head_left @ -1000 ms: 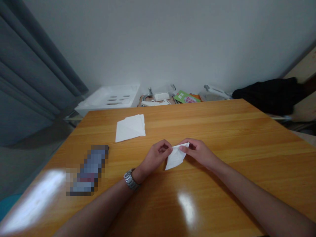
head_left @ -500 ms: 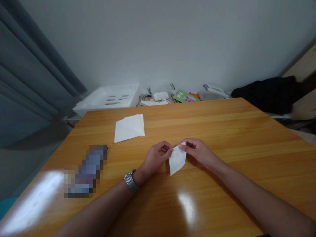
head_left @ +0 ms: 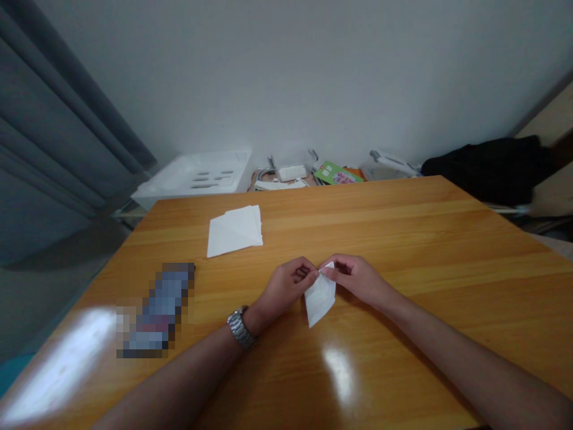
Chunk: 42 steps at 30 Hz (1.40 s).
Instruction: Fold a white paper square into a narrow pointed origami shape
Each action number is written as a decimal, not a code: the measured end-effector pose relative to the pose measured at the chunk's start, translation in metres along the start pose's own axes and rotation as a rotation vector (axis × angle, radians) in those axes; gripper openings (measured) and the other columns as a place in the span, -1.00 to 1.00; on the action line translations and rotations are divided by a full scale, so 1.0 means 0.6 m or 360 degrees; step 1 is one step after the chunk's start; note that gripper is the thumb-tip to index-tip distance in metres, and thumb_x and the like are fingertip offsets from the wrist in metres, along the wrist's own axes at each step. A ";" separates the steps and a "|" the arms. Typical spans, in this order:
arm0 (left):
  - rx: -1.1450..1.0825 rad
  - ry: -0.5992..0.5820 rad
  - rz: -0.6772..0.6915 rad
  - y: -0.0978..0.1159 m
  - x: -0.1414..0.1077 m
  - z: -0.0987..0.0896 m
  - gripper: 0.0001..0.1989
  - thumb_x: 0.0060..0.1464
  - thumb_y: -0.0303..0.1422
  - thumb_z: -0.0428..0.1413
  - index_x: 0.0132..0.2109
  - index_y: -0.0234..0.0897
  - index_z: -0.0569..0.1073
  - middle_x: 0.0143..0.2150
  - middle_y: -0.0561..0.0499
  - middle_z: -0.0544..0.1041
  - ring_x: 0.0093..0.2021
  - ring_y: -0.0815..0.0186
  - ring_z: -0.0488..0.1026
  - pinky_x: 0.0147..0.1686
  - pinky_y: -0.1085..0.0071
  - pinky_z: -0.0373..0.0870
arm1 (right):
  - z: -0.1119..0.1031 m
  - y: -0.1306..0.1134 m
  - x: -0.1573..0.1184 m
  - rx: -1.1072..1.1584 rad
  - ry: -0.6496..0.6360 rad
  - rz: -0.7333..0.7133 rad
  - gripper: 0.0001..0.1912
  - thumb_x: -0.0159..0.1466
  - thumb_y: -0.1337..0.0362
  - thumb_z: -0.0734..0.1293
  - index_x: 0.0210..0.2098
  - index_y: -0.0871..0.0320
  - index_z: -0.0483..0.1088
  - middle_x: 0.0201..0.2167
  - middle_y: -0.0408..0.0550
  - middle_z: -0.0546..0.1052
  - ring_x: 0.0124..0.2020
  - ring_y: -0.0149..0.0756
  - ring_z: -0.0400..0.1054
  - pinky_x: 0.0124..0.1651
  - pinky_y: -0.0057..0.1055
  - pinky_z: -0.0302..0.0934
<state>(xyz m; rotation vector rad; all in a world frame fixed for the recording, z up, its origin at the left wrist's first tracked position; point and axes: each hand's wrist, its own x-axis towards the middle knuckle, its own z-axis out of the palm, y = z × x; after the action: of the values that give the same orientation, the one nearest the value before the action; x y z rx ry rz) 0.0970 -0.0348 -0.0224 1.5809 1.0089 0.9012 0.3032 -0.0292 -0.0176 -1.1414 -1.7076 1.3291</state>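
Between my hands hangs a small white paper tissue (head_left: 320, 297), its lower corner pointing down toward me. My left hand (head_left: 290, 285), with a metal watch (head_left: 240, 328) on its wrist, pinches the tissue's upper edge between thumb and fingers. Close beside it, my right hand (head_left: 356, 275) grips the same edge near the upper right corner, thumb toward me. The fingertips of both hands nearly meet at the top of the tissue. Farther off to the left, several flat white tissues (head_left: 235, 231) lie in a loose stack on the wooden table (head_left: 403, 233).
A pixelated, phone-like dark object (head_left: 159, 310) rests on the table's left side. Beyond the far edge are a white slotted tray (head_left: 201, 170), a green booklet (head_left: 338, 174) among small items, and a black cloth (head_left: 487, 170). A grey curtain (head_left: 58, 113) hangs at the left.
Both hands have drawn slightly closer together along the tissue's top edge. The tissue looks narrower, and its lower corner hangs a little nearer to me.
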 end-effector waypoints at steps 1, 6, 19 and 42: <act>0.0003 0.0000 0.0007 -0.001 0.000 0.000 -0.74 0.18 -0.17 0.17 -0.27 -0.31 0.47 -0.37 0.01 0.52 -0.36 0.35 0.45 -0.34 0.47 0.39 | 0.001 0.001 0.000 -0.0004 0.0000 -0.0010 -0.69 0.30 0.03 0.37 -0.23 0.17 0.54 -0.33 -0.04 0.59 -0.32 -0.24 0.41 -0.22 -0.35 0.27; -0.0007 -0.0022 0.0033 -0.008 0.001 -0.001 -0.75 0.19 -0.18 0.17 -0.27 -0.30 0.47 -0.37 0.03 0.51 -0.36 0.37 0.43 -0.36 0.49 0.35 | 0.004 0.004 0.000 -0.0015 0.0021 -0.0021 -0.69 0.28 0.02 0.39 -0.25 0.16 0.52 -0.34 -0.05 0.58 -0.33 -0.25 0.41 -0.25 -0.36 0.27; 0.0032 -0.0019 0.0060 -0.008 0.001 -0.001 -0.79 0.19 -0.23 0.16 -0.28 -0.31 0.46 -0.39 0.05 0.48 -0.40 0.40 0.39 -0.40 0.53 0.31 | -0.008 -0.004 0.000 -0.0083 -0.0034 -0.0034 -0.67 0.31 0.01 0.35 -0.26 0.15 0.58 -0.28 -0.02 0.64 -0.26 -0.19 0.48 -0.16 -0.32 0.30; -0.0028 0.0068 0.0029 -0.003 0.001 -0.003 -0.82 0.18 -0.27 0.18 -0.27 -0.33 0.45 -0.38 0.04 0.47 -0.39 0.39 0.39 -0.38 0.51 0.32 | -0.013 -0.010 0.000 0.0021 0.0055 -0.0084 -0.76 0.32 0.11 0.35 -0.26 0.16 0.51 -0.28 -0.03 0.60 -0.24 -0.24 0.45 -0.11 -0.33 0.29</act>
<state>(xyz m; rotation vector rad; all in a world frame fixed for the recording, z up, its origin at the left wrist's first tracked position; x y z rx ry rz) 0.0951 -0.0330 -0.0239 1.5642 1.0153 0.9577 0.3089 -0.0268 -0.0096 -1.0983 -1.6906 1.2795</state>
